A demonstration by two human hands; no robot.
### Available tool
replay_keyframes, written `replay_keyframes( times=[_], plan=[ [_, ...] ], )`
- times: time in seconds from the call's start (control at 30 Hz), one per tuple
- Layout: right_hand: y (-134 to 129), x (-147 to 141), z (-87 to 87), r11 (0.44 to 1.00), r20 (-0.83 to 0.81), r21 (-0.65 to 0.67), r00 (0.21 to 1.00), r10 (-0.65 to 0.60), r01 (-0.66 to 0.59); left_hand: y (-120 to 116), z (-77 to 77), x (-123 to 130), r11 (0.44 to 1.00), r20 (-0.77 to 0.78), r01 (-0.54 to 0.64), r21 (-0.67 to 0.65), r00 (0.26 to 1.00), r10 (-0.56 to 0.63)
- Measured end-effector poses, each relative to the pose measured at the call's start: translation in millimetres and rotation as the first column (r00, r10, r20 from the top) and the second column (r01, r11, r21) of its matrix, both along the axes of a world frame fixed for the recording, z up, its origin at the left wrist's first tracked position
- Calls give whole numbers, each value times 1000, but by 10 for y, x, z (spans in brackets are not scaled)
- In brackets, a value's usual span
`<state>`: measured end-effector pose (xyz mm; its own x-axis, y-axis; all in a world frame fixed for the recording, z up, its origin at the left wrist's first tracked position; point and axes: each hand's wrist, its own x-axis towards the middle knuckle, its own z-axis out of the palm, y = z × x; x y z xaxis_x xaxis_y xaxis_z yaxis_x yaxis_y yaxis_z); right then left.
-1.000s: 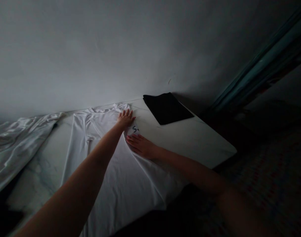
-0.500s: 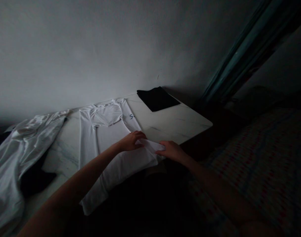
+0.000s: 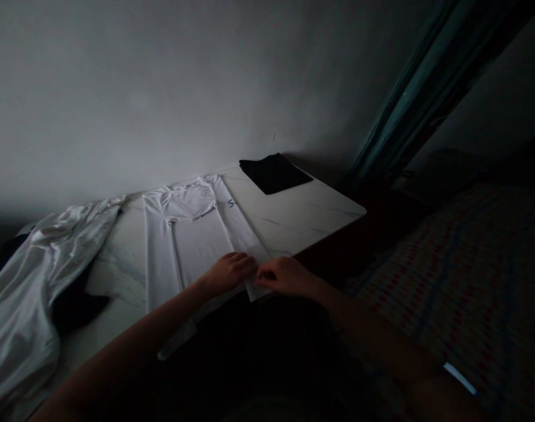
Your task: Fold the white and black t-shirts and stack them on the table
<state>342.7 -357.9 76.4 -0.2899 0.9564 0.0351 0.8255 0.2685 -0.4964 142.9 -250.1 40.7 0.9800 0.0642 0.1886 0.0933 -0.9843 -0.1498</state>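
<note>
A white shirt (image 3: 201, 246) lies flat on the table, both long sides folded inward and a dark mark on its right strip. Its near end reaches the table's front edge and partly hangs over it. My left hand (image 3: 229, 272) is on the near part of the shirt, fingers bent and closed on the fabric. Close to its right, my right hand (image 3: 287, 276) pinches the shirt's near right corner between thumb and fingers. Dim light hides part of the fingertips.
On the marble-patterned table (image 3: 293, 220), a folded black cloth (image 3: 273, 174) lies at the back right. Another white garment (image 3: 43, 269) is spread at the left, with a dark cloth (image 3: 76, 310) beside it. A patterned bedspread (image 3: 460, 281) is at the right, below a teal curtain (image 3: 399, 99).
The lifted near right corner of the shirt has come down and lies flatter. My right hand has moved left, nearer to my left hand, which has shifted slightly toward me.
</note>
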Motion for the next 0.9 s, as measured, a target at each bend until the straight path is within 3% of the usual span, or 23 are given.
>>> replay_keyframes(
  times=[0.13,0.27,0.37,0.47,0.53,0.67,0.73,0.8,0.9],
  plan=[
    [703,111,100,971,13,168,985,-172,168,-149,-136,-70,997,44,43,69,998,-46],
    [1322,-41,-79,981,117,194,993,-16,-7,-297,-191,-68,997,20,55,53,998,-57],
    [1425,-178,-315,972,187,190,977,102,-137,-437,-112,-109,995,-28,82,-57,996,-84],
    [1223,-199,-514,962,209,197,967,145,-187,-438,82,-179,956,-31,133,-261,989,-146],
    [993,-152,-597,954,198,200,963,181,-221,-241,232,-181,924,17,94,-371,995,-94],
    [496,-6,-639,947,99,172,961,257,-271,654,381,59,900,76,-252,-356,952,297],
    [299,86,-605,949,43,140,960,278,-282,1136,326,270,851,43,-441,-285,881,471],
    [187,197,-531,947,3,67,950,313,-313,1449,196,470,791,-4,-561,-244,817,577],
    [274,351,-351,957,-67,-69,958,279,-283,1481,-75,653,764,-39,-604,-228,790,612]
  ],
)
